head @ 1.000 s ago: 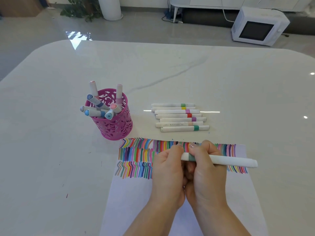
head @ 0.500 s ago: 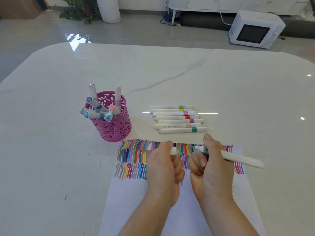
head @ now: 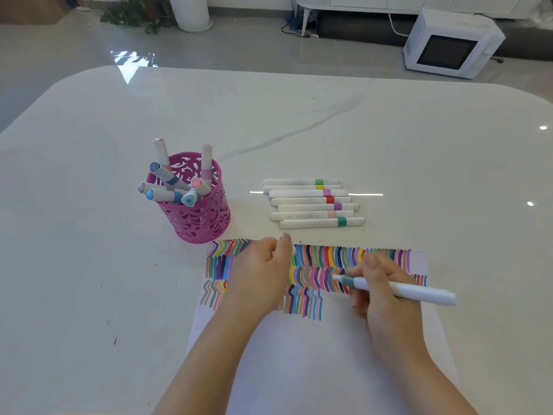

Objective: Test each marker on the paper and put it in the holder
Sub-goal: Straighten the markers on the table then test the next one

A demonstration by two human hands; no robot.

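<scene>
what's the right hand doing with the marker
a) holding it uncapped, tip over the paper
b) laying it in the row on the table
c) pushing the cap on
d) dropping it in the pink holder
a: the right hand grips the uncapped marker with its tip over the coloured strokes on the paper, well apart from the pink holder; the left hand seems to hold the cap.

The left hand (head: 263,265) hides nearly all of the cap (head: 294,252) it grips; the paper (head: 299,369) runs off the frame's bottom edge.
</scene>
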